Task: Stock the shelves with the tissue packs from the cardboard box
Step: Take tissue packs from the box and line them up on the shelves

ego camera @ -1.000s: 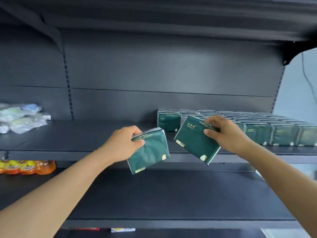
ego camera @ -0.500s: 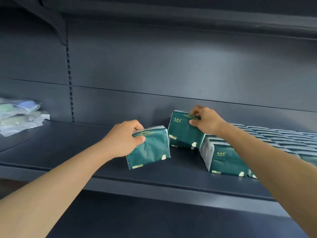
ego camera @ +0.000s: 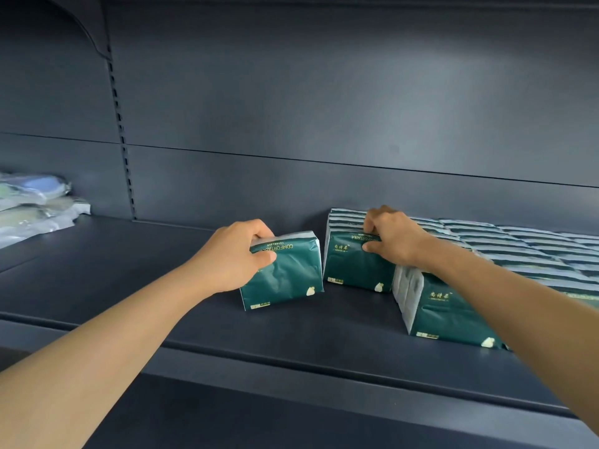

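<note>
- Head view: both hands on the dark shelf (ego camera: 194, 325), one green tissue pack each.
- Left hand (ego camera: 233, 257) curled round the top left corner of the left pack (ego camera: 285, 273), thumb on the front face, fingers over the top. Pack upright, slightly tilted, base at or just above the shelf surface; contact not clear. Sits mid-shelf, clear of the front edge.
- Right hand (ego camera: 393, 239) pinching the top of the right pack (ego camera: 356, 267), thumb in front, fingers hooked behind. Pack upright, at the front of a short row (ego camera: 343, 218) running to the back wall, apparently touching the pack behind.
- Small gap between the two held packs, not touching.
- Stocked block of packs (ego camera: 518, 254) fills the shelf towards the right edge; its nearest column (ego camera: 450, 314) reaches closer to the front edge than the row in hand.
- Clear plastic-wrapped goods (ego camera: 32, 205) at the left end, well apart.
- Cardboard box not in view.
- Step in hand, by judgement: seat the right pack, then add the left.
- To do it well: push the right pack square against the row before letting go; keep faces front and tops level.
- Then slide the left pack in flush, base flat first; soft packs, so light grip to avoid creasing.
- Risk: release while tilted and the pack topples forward.
</note>
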